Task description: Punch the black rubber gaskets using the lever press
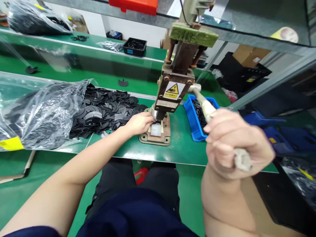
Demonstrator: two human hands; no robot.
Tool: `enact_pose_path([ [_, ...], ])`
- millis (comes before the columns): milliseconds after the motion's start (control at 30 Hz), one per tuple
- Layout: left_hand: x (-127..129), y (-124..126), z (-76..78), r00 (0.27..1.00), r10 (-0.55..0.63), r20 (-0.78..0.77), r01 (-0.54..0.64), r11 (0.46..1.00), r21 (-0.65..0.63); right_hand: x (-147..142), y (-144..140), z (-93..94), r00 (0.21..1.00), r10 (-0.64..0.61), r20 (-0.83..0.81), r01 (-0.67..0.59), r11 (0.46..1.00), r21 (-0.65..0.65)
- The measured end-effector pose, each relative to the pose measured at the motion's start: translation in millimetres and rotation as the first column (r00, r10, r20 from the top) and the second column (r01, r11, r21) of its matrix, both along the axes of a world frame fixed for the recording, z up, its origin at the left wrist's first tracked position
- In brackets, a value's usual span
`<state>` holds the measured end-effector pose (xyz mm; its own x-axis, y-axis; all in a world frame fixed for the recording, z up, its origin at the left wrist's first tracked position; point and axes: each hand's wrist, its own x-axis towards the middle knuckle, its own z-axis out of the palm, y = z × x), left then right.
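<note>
My right hand is wrapped around the pale lever handle of a hand press. The lever runs up and back to the press's right side. At the press base, my left hand has its fingertips pressed together beside the ram, just behind a small light metal block. What those fingers hold, if anything, is hidden. Left of that hand lies a heap of black curved flat pieces, spilling from a clear plastic bag.
A blue bin of black parts stands right of the press. Behind the bench runs a green belt carrying a single curved piece. A black tray sits on the far ledge. Overhead is a grey shelf.
</note>
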<state>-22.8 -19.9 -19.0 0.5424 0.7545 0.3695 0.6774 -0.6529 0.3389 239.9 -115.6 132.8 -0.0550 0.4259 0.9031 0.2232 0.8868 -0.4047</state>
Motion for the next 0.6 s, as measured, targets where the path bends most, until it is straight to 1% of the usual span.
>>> enact_pose_path([
  [67, 1, 0, 0.1, 1.0, -0.003, 0.002, 0.003, 1.0, -0.004, 6, -7, -27.0, 0.994, -0.063, 0.093, 0.061, 0.998, 0.03],
  [100, 1, -1, 0.1, 1.0, -0.005, -0.001, 0.005, 1.0, -0.007, 9, -8, -39.6, 0.99, -0.098, 0.103, 0.093, 0.995, 0.046],
  [167, 3, -3, 0.3, 1.0, -0.011, -0.003, 0.011, 1.0, -0.011, 11, -8, -60.6, 0.985, -0.158, 0.071, 0.154, 0.986, 0.066],
  [233, 2, -2, 1.9, 1.0, -0.029, -0.001, 0.029, 0.999, -0.016, 12, -5, -74.6, 0.982, -0.189, 0.032, 0.186, 0.98, 0.075],
  [300, -6, 5, 6.6, 0.998, -0.048, -0.026, 0.048, 0.998, -0.029, 11, -2, -81.9, 0.98, -0.198, -0.01, 0.198, 0.976, 0.087],
  [333, -13, 12, 10.3, 0.998, -0.037, -0.054, 0.035, 0.999, -0.036, 11, -1, -83.8, 0.979, -0.202, -0.031, 0.204, 0.975, 0.088],
  [367, -24, 22, 15.0, 0.996, -0.002, -0.091, -0.002, 0.999, -0.041, 11, 0, -85.1, 0.977, -0.208, -0.051, 0.212, 0.973, 0.088],
  [400, -38, 35, 20.4, 0.989, 0.062, -0.131, -0.067, 0.997, -0.041, 11, 1, -86.0, 0.974, -0.215, -0.069, 0.221, 0.971, 0.088],
  [433, -55, 51, 26.0, 0.974, 0.152, -0.168, -0.161, 0.986, -0.036, 11, 1, -86.7, 0.972, -0.223, -0.075, 0.229, 0.97, 0.082],
  [467, -75, 69, 31.6, 0.946, 0.259, -0.198, -0.269, 0.963, -0.027, 11, 1, -87.5, 0.97, -0.229, -0.08, 0.236, 0.968, 0.082],
  [500, -95, 88, 36.5, 0.903, 0.367, -0.223, -0.382, 0.924, -0.03, 11, 1, -88.2, 0.969, -0.235, -0.079, 0.241, 0.967, 0.081],
  [533, -115, 107, 40.4, 0.854, 0.461, -0.24, -0.485, 0.873, -0.047, 11, 1, -88.9, 0.968, -0.238, -0.081, 0.244, 0.966, 0.083],
  [567, -133, 125, 43.0, 0.806, 0.535, -0.252, -0.565, 0.822, -0.064, 11, 1, -89.7, 0.967, -0.24, -0.086, 0.248, 0.965, 0.087],
  [600, -149, 141, 44.0, 0.771, 0.574, -0.275, -0.616, 0.782, -0.093, 11, 1, -90.4, 0.965, -0.246, -0.088, 0.253, 0.964, 0.086],
])
